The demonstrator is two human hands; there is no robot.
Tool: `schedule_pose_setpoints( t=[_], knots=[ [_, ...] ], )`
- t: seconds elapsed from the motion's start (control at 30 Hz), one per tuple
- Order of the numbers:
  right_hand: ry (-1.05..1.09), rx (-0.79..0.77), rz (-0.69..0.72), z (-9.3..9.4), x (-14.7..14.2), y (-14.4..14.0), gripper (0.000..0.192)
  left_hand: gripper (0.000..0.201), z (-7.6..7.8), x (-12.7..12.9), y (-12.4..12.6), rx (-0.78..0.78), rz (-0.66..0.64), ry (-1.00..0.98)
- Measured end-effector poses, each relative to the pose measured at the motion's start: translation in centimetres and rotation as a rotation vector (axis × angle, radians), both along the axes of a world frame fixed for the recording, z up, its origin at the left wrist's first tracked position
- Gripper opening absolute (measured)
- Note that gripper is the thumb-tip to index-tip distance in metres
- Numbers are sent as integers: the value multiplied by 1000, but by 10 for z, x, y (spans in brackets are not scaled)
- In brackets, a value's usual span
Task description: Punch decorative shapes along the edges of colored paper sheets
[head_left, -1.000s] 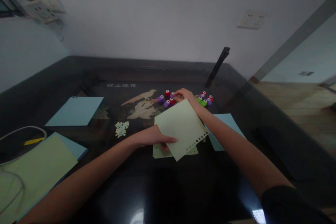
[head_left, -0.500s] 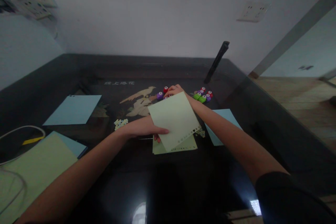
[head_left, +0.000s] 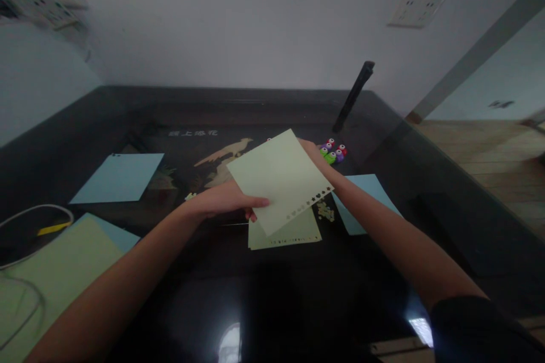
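Left grip: left hand (head_left: 223,202) closed on the near-left edge of a pale green sheet (head_left: 279,178), thumb on top, fingers (head_left: 254,216) curled beneath.
Right grip: right hand (head_left: 314,153) mostly hidden behind the sheet's far corner at 2 o'clock; cannot tell whether closed or spread.
Held sheet: lifted off the tabletop (head_left: 179,272), tilted, one corner pointing to 12 o'clock; row of small punched shapes along its lower-right edge.
Sheet stack: more pale green paper (head_left: 293,233) flat on the tabletop directly below the held sheet, at 6 o'clock of it, with a punched row along the near edge.
Punched bits: pale scraps (head_left: 326,211) on the dark surface just beside the stack, at 3 o'clock; a few more (head_left: 189,196) peeking out past the left wrist at 9 o'clock.
Punches: cluster of small green, purple and red craft punches (head_left: 332,152) just right of the right hand, at 1 o'clock from the held sheet.
Blue paper: one sheet (head_left: 117,177) well to the left at 9 o'clock; another (head_left: 369,193) partly under the right forearm at 3 o'clock.
Near left: large green sheet (head_left: 46,278) over a blue one, white cable (head_left: 38,212) looping beside it.
Far edge: dark slanted rod (head_left: 353,96) leaning toward the wall at 1 o'clock.
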State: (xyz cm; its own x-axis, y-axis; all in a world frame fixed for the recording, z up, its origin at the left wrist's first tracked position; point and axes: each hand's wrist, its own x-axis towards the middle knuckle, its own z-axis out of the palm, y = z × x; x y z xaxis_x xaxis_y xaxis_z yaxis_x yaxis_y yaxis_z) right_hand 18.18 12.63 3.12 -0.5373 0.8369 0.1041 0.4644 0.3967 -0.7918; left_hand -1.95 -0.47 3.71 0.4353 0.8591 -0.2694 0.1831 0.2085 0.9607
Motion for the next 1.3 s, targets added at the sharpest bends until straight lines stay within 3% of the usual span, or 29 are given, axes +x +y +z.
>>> schedule_pose_setpoints(
  t=[0.17,0.3,0.47,0.57,0.67,0.93,1.3],
  knots=[
    [149,16,-1,0,51,-36,20,34,-5,7,0,-7,112,-6],
    [388,-394,-133,-8,92,-69,33,34,-17,24,4,-10,199,-27],
    [601,-633,-231,-13,117,-92,36,29,-29,64,13,9,291,-116],
    [666,-710,-221,-16,122,-98,30,28,-30,88,16,31,366,-186],
    [692,-708,-232,-18,123,-101,26,22,-30,100,16,0,354,-154],
    [606,-840,-220,-19,116,-112,34,15,-31,99,11,-58,269,-10],
    [536,-738,-178,-21,115,-114,32,9,-32,103,5,-52,280,7]
  ],
)
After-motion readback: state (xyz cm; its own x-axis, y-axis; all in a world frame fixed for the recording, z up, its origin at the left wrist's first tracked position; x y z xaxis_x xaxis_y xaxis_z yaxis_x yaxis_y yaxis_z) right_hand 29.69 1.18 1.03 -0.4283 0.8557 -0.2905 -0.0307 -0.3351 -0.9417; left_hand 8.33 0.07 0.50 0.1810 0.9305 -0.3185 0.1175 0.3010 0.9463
